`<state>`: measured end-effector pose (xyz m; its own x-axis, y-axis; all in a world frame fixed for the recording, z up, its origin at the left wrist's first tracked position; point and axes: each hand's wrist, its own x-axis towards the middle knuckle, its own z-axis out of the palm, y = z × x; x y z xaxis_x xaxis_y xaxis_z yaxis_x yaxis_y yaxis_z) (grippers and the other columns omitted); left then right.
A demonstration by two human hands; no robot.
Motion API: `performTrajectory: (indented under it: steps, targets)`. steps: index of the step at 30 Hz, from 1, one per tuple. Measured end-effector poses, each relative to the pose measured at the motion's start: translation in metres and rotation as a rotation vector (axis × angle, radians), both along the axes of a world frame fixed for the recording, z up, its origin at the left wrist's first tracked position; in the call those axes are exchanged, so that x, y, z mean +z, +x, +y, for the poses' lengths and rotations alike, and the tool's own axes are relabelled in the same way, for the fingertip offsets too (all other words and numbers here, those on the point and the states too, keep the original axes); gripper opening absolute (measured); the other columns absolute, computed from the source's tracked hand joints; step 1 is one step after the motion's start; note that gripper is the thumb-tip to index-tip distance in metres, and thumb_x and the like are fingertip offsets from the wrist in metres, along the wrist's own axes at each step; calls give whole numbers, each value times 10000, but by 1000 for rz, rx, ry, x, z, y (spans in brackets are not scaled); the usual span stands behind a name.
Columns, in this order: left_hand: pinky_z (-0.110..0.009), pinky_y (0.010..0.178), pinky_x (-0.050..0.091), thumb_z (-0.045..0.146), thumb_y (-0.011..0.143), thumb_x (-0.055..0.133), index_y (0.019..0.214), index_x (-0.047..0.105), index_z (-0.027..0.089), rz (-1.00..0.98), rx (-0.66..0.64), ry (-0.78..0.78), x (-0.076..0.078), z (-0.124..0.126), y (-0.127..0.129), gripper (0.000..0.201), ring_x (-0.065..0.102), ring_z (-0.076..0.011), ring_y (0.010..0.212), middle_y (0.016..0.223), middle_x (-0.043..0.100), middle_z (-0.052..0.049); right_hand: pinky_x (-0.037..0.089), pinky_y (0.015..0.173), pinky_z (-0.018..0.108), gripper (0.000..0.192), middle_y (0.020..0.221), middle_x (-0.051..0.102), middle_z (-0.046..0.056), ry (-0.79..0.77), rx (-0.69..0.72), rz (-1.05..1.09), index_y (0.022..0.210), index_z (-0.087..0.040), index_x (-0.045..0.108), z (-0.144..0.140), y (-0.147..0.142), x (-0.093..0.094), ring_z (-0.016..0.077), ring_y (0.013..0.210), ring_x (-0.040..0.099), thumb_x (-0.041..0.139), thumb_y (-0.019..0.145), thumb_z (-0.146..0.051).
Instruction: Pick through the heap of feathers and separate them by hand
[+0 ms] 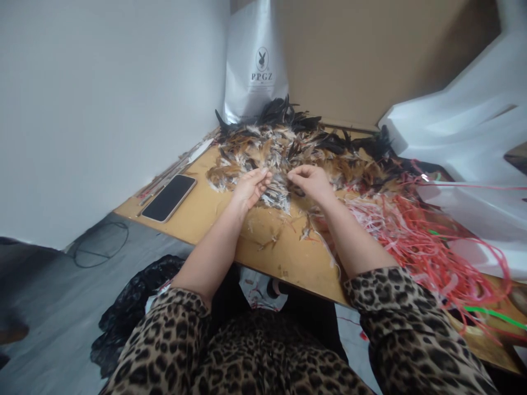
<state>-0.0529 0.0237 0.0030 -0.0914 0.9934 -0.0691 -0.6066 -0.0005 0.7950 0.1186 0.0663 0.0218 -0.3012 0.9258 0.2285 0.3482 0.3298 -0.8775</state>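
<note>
A broad pile of brown, black and whitish feathers (263,148) covers the far part of the wooden table. Over its near edge, my left hand (251,186) is turned partly palm up, with thumb and fingers pinched together. Close by on the right, my right hand (310,182) pinches with thumb and forefinger, its tips pointing toward the left hand. A small gap separates the two hands. Whatever sits between the fingertips is too small to tell apart from the feathers behind. Loose feather bits (269,240) lie on the tabletop below the hands.
A dark-screened phone (168,197) lies at the table's left. Tangled pink and red plastic strips (411,236) spread across the right side. Behind the feathers stands a white printed bag (255,66); more white plastic (461,120) rises at right. A black bag (132,312) lies on the floor.
</note>
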Motion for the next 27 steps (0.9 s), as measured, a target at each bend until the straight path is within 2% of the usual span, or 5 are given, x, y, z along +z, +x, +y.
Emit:
performTrajectory:
  steps: [4,14,20,24,27]
  targets:
    - [-96,420,370,156,724,653,770,601,127,9,22,-30,2,-1,0,75,533,-6,491,676,626,14,409,638,252,225,716,627,31,148,87,-169,790,-138,676,-2,-4,-10,126,634,530,590,679,-313]
    - [-102,406,348,221,665,708,736,610,124,83,103,45,0,1,-2,154,524,-10,489,672,636,5,357,772,330,192,889,596,97,494,68,-661,815,-183,690,-13,-17,-26,223,857,495,514,769,-245]
    - [-120,415,340,262,656,708,736,632,119,217,149,56,2,0,-1,180,535,-20,506,752,676,-29,371,721,271,159,810,616,62,428,162,-532,748,-163,671,-7,-1,5,171,779,527,526,730,-225]
    - [-136,421,339,257,663,699,754,645,106,256,102,79,5,-4,1,185,539,-27,505,769,689,-56,358,646,243,168,728,635,31,286,218,-527,717,-155,670,-9,13,31,137,671,532,536,707,-254]
    - [-132,425,341,256,649,714,745,636,102,252,50,97,8,-7,3,198,545,-31,505,739,688,-61,341,609,236,173,679,640,25,238,204,-597,701,-153,670,-11,16,37,126,623,519,527,696,-250]
